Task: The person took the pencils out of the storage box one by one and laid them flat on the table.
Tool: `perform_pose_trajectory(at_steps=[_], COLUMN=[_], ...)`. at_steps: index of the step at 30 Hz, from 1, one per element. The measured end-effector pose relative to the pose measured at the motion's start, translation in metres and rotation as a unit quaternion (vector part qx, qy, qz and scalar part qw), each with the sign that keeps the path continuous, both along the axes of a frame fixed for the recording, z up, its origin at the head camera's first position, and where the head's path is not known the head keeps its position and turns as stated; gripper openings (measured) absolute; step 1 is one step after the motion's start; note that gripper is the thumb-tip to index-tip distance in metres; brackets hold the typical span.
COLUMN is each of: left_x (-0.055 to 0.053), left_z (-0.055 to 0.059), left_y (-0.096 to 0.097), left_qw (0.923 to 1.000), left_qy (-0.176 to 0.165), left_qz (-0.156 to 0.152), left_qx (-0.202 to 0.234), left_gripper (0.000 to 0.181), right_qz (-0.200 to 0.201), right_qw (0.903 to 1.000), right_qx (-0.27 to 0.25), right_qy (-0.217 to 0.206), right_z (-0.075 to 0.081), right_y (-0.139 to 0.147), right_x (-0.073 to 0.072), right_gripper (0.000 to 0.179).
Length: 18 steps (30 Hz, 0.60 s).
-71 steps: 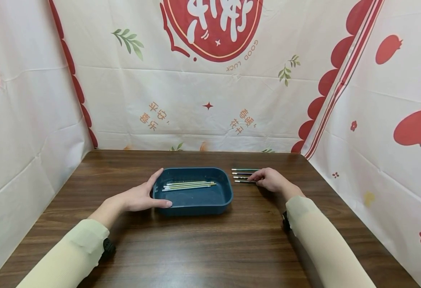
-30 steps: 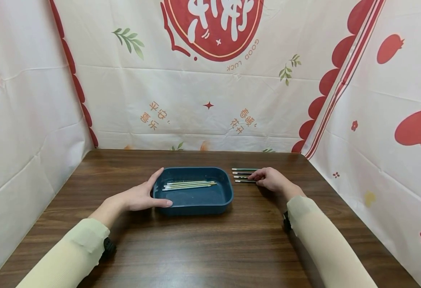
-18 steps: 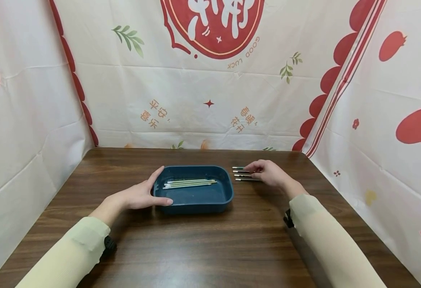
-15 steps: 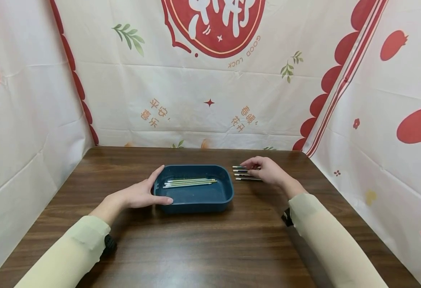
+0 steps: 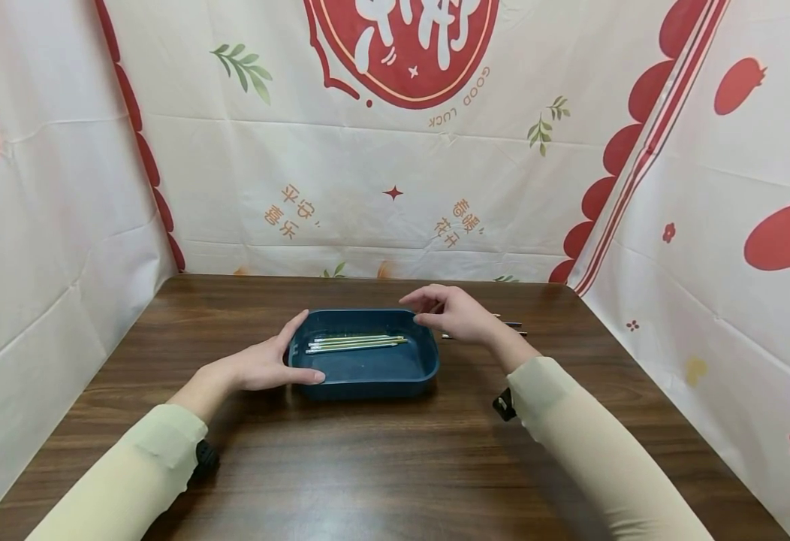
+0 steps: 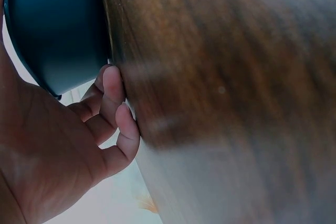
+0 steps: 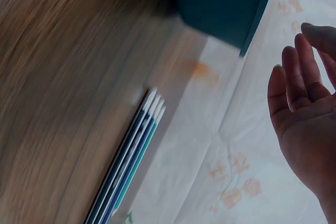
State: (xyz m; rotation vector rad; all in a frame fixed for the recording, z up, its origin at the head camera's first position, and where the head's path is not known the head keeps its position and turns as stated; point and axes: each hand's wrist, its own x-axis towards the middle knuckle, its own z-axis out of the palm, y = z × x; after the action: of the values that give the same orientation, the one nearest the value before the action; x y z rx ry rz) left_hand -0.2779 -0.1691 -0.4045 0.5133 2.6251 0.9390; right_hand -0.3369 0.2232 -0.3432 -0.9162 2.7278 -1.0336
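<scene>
A dark blue plastic box [image 5: 368, 390] stands on the table, with several pale, eraser-tipped pencils [image 5: 356, 344] lying side by side on its floor. My left hand [image 5: 260, 367] grips the box's left end, thumb over the near rim and index finger at the far corner. Its lower fingers bend beside the box wall in the left wrist view. My right hand [image 5: 461, 314] hovers at the box's far right corner, fingers loosely bent and nothing between them. Several dark pencils [image 7: 132, 150] lie in a row right of the box, partly hidden by that hand in the head view.
The brown wood-grain table [image 5: 368, 466] extends in front of the box and to both sides. White printed cloth [image 5: 354, 158] hangs behind the table and along its left and right sides. Each wrist carries a small black device [image 5: 505, 404].
My right hand has lifted off the dark pencils and moved left to the box's right corner, leaving them on the table. The left hand keeps its place on the box.
</scene>
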Motion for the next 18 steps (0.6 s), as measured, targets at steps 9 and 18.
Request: perform_pose_trajectory(at_steps=[9, 18], left_x=[-0.002, -0.003], left_z=[-0.002, -0.002], left_y=[-0.001, -0.002], left_qw=[1.0, 1.0], left_qy=[0.001, -0.003], left_qz=[0.003, 0.001], left_qx=[-0.001, 0.003], left_gripper=[0.132, 0.131], right_qz=[0.042, 0.056], right_qw=[0.9991, 0.9976], right_qx=[-0.001, 0.035], right_qy=[-0.01, -0.022], right_z=[-0.009, -0.029], right_y=[-0.042, -0.077], right_x=[0.0, -0.007], right_gripper=[0.042, 0.04])
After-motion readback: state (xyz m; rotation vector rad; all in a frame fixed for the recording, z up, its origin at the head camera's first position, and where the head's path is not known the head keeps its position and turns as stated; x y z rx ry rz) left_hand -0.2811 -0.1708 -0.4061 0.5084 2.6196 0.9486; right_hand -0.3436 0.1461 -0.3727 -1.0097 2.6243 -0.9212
